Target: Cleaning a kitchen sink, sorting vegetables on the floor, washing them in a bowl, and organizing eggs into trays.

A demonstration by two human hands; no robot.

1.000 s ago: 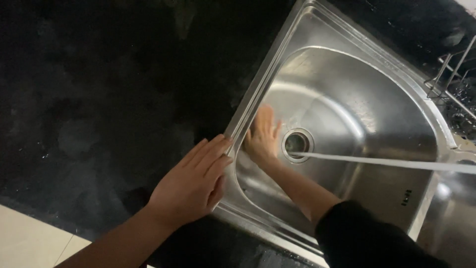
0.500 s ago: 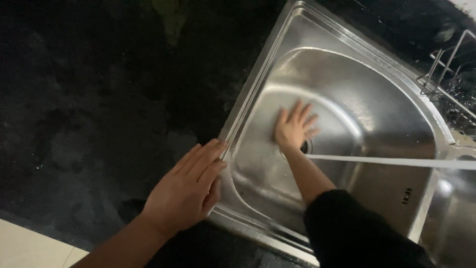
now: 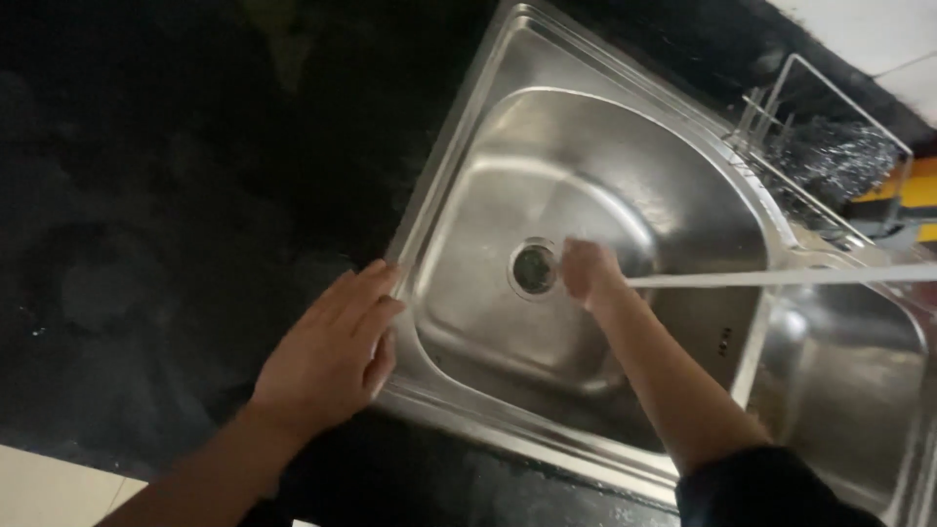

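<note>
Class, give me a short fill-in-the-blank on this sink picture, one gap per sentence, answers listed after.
1. The left hand lies flat on the sink's ____ edge.
2. The right hand is down in the steel basin beside the round ____.
3. The countertop is ____ in colour.

Missing words: left; drain; black

1. Small dark printed mark on the inner right wall of the steel sink basin, near the divider to the second basin. Could be a sticker or a stamp; too small to tell.
2. Yellow-orange object at the far right corner of the bench, behind the wire rack. Dark band across it, grey part below. Might be a package or a label; mostly cut off by the frame edge, so I can't tell which.
3. No signs, no screens.
</note>
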